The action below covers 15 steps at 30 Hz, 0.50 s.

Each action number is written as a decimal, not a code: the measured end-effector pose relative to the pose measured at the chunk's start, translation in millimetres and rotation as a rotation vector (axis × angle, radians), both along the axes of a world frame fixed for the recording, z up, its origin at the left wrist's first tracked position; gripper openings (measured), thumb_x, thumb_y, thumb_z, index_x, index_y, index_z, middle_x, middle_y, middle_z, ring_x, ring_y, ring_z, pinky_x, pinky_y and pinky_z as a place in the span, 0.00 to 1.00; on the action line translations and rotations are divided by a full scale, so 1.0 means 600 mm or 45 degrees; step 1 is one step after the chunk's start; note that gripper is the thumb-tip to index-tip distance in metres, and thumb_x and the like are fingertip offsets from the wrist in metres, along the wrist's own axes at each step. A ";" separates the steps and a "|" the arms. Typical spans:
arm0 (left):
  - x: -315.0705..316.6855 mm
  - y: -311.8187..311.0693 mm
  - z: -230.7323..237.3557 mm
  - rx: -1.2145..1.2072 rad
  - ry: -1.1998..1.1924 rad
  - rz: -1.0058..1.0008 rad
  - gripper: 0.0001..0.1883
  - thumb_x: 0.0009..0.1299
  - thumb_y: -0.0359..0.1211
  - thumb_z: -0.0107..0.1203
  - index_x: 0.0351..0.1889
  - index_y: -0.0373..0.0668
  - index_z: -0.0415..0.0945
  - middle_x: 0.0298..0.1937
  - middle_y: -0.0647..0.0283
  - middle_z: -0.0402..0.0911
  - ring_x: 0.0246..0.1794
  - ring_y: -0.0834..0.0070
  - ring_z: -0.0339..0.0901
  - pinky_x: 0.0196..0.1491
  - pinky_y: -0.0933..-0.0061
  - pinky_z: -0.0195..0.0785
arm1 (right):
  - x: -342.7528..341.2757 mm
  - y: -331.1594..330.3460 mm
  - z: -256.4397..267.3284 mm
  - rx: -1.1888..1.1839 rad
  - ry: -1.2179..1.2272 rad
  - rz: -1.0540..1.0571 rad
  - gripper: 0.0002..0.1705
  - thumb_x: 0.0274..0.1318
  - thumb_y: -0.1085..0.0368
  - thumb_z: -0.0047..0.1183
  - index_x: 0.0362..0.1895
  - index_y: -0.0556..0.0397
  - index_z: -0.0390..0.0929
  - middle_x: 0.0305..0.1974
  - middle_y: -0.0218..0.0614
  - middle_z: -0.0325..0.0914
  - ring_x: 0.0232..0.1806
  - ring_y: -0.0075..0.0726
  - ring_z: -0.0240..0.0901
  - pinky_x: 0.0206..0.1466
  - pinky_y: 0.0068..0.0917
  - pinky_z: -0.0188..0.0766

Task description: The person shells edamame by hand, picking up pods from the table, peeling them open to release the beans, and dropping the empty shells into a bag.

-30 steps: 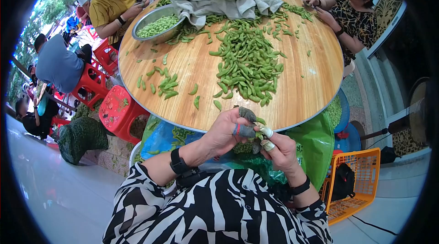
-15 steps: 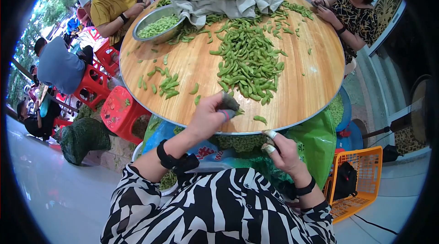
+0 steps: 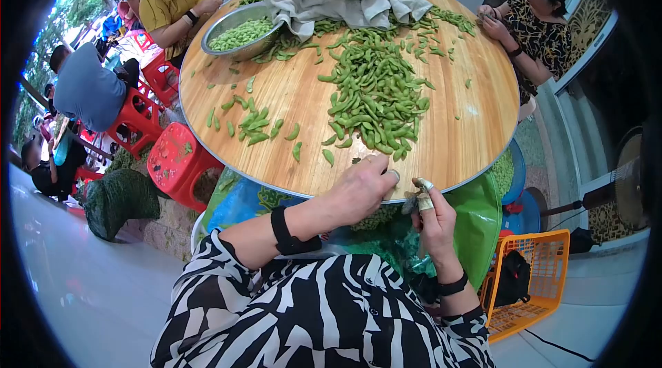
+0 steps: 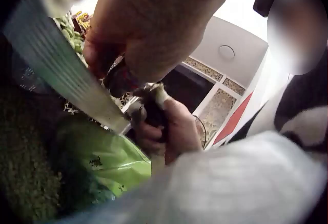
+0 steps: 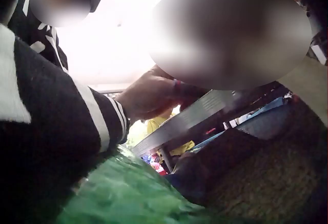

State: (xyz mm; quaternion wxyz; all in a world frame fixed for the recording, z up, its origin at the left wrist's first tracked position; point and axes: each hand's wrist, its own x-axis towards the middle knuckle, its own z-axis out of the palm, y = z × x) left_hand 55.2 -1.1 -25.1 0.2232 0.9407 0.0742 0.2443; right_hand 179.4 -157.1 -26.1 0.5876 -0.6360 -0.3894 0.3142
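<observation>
My left hand [image 3: 364, 187] reached over the near edge of the round wooden table [image 3: 262, 165], my right hand [image 3: 436, 220] just beside it. I couldn't tell if either held anything. Green pods [image 3: 376, 96] lay heaped ahead. A red stool [image 3: 176, 154] stood left, an orange crate [image 3: 550, 278] right.

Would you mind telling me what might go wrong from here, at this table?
The left hand is close to loose pods, so it might sweep some off the table. The metal bowl sits near the table's edge, so a knock could perhaps spill its beans.
</observation>
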 end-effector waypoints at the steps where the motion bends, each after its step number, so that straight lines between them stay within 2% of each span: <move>1: -0.006 0.002 0.004 0.001 -0.001 -0.002 0.09 0.54 0.23 0.55 0.34 0.37 0.71 0.32 0.53 0.67 0.36 0.54 0.70 0.37 0.59 0.66 | 0.000 -0.001 0.002 0.002 0.081 -0.006 0.19 0.65 0.67 0.41 0.58 0.59 0.71 0.23 0.22 0.66 0.19 0.13 0.58 0.22 0.14 0.56; 4: -0.024 0.014 0.018 0.093 0.171 0.010 0.09 0.54 0.23 0.55 0.33 0.37 0.72 0.33 0.52 0.68 0.36 0.54 0.70 0.37 0.58 0.66 | 0.002 -0.005 -0.005 -0.051 0.115 0.031 0.20 0.65 0.67 0.41 0.59 0.58 0.70 0.22 0.21 0.65 0.18 0.13 0.57 0.21 0.14 0.54; 6: -0.029 0.020 0.022 -0.074 0.033 -0.015 0.07 0.55 0.26 0.55 0.32 0.37 0.73 0.31 0.52 0.69 0.37 0.53 0.72 0.39 0.58 0.68 | -0.004 -0.001 -0.009 -0.028 0.111 0.033 0.20 0.66 0.65 0.40 0.59 0.57 0.70 0.20 0.21 0.64 0.17 0.13 0.56 0.20 0.14 0.53; 8: -0.033 0.022 0.020 -0.084 0.023 -0.029 0.09 0.54 0.26 0.56 0.33 0.37 0.73 0.32 0.53 0.70 0.37 0.52 0.72 0.40 0.57 0.68 | -0.006 0.003 -0.008 -0.005 0.107 0.032 0.20 0.68 0.63 0.39 0.59 0.57 0.71 0.18 0.22 0.64 0.16 0.13 0.55 0.19 0.14 0.51; 10: -0.036 0.018 0.013 -0.099 0.009 -0.042 0.10 0.54 0.26 0.57 0.35 0.36 0.73 0.32 0.53 0.70 0.37 0.52 0.71 0.40 0.56 0.67 | -0.006 0.005 -0.002 -0.083 0.180 0.128 0.22 0.65 0.65 0.38 0.61 0.56 0.68 0.18 0.22 0.64 0.17 0.14 0.57 0.19 0.15 0.54; 12: -0.033 0.017 0.014 -0.118 -0.043 0.005 0.12 0.56 0.23 0.57 0.38 0.36 0.72 0.32 0.56 0.73 0.35 0.61 0.74 0.39 0.64 0.69 | -0.007 0.011 0.005 -0.100 0.219 0.147 0.23 0.65 0.64 0.37 0.62 0.56 0.68 0.18 0.22 0.64 0.17 0.14 0.57 0.19 0.15 0.55; 13: -0.031 0.015 0.019 -0.117 -0.047 0.000 0.12 0.56 0.23 0.57 0.38 0.36 0.72 0.32 0.56 0.73 0.35 0.61 0.74 0.39 0.64 0.69 | -0.009 0.011 0.007 -0.128 0.269 0.164 0.23 0.66 0.64 0.36 0.63 0.55 0.67 0.18 0.22 0.64 0.17 0.15 0.58 0.19 0.15 0.55; 15: -0.032 0.006 0.030 -1.198 -0.036 0.112 0.13 0.58 0.20 0.57 0.41 0.37 0.72 0.37 0.62 0.78 0.38 0.74 0.77 0.41 0.72 0.71 | -0.009 0.012 0.014 -0.134 0.238 0.193 0.24 0.66 0.64 0.35 0.64 0.53 0.66 0.18 0.24 0.66 0.16 0.15 0.58 0.19 0.15 0.55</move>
